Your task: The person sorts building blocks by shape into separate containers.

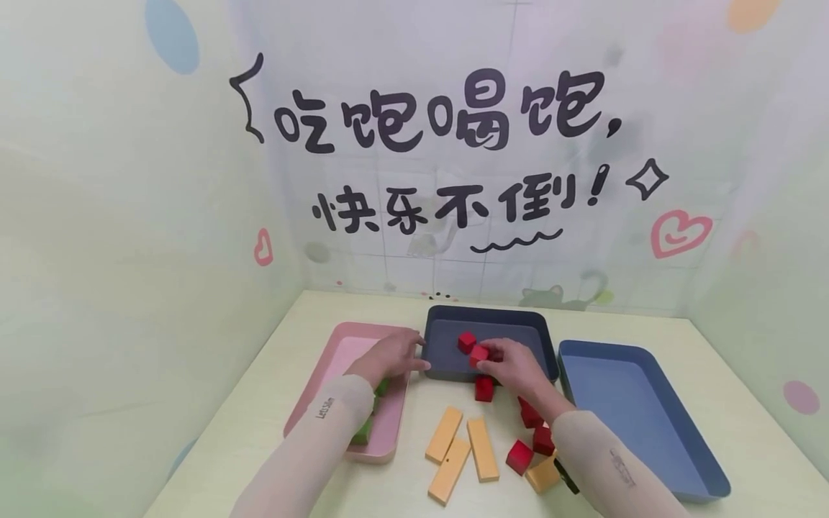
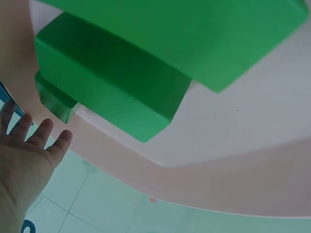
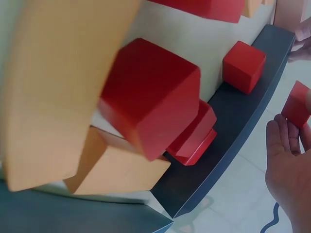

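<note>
My right hand (image 1: 517,367) pinches a red cube (image 1: 478,356) between thumb and fingers, over the front part of the dark navy tray (image 1: 512,327). Another red cube (image 1: 466,342) lies inside that tray. The right wrist view also shows the held red cube (image 3: 295,103) at the fingertips. At the navy tray's left edge is my left hand (image 1: 393,354), fingers extended and nothing held; whether it presses the rim I cannot tell. Its forearm crosses the pink tray (image 1: 324,367) and partly hides green blocks (image 1: 363,433) there. Outside the navy tray, a red cube (image 1: 483,389) stands near its front wall.
Several yellow wooden blocks (image 1: 481,450) lie on the table in front. More red cubes (image 1: 520,457) and a yellow block (image 1: 542,475) sit by the right forearm, partly covered. A blue tray (image 1: 631,403) stands at the right. Behind is a printed wall sheet (image 1: 453,273).
</note>
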Action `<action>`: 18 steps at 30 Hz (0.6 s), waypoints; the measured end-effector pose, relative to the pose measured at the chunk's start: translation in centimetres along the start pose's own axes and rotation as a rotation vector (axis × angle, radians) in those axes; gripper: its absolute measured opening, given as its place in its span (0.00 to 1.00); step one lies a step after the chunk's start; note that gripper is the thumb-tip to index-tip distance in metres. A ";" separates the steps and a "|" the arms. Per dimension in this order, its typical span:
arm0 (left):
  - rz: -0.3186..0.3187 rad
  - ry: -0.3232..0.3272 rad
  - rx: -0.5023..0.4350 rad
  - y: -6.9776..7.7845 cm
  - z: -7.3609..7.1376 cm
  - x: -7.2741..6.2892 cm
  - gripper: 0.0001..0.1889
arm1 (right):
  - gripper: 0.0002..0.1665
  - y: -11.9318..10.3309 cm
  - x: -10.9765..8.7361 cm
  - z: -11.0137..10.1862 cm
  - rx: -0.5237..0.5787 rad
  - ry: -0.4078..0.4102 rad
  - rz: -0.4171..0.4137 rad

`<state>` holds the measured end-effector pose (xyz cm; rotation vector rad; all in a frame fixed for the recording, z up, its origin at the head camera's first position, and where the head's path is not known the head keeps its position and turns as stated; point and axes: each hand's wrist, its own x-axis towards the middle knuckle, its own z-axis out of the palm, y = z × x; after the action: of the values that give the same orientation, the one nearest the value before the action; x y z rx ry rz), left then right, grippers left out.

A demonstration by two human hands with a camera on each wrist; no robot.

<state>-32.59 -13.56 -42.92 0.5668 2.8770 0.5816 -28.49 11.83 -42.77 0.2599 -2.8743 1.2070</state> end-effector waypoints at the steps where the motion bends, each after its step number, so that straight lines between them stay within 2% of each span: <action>1: -0.001 0.001 0.000 0.0 0.0 0.0 0.29 | 0.24 0.0 0.2 0.1 0.001 -0.002 0.005; 18: -0.025 -0.015 0.014 -0.1 0.1 0.2 0.30 | 0.23 0.2 2.7 1.3 0.000 -0.047 -0.004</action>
<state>-32.74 -13.51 -43.06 0.5336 2.8720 0.5515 -31.13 10.61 -43.60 0.2985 -2.9120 1.2172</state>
